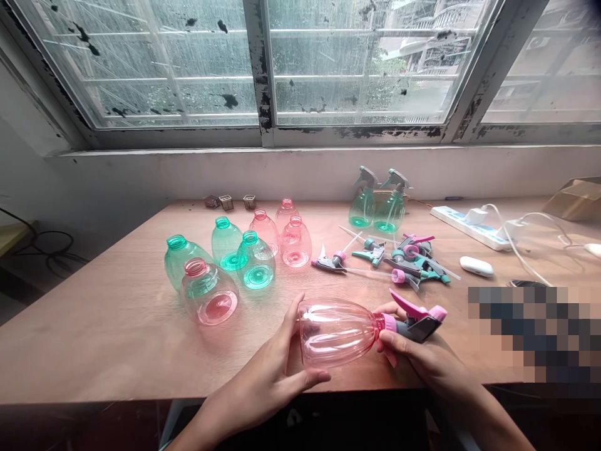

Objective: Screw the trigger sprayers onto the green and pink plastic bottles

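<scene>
A clear pink spray bottle lies on its side in the air above the table's front edge, its base to the left. My left hand cups the base end, with the thumb below and the fingers behind. At the neck, my right hand grips the pink collar of the grey-and-pink trigger head, which sits on the bottle's mouth. Some right-hand fingers are hidden behind the bottle. Beyond my hands lies a pile of loose trigger sprayers with thin tubes.
Uncapped bottles stand left of centre, green ones and pink ones among them. Two green bottles with sprayers stand by the wall. A power strip with plugs and cables, a white case and a cardboard box are rightward.
</scene>
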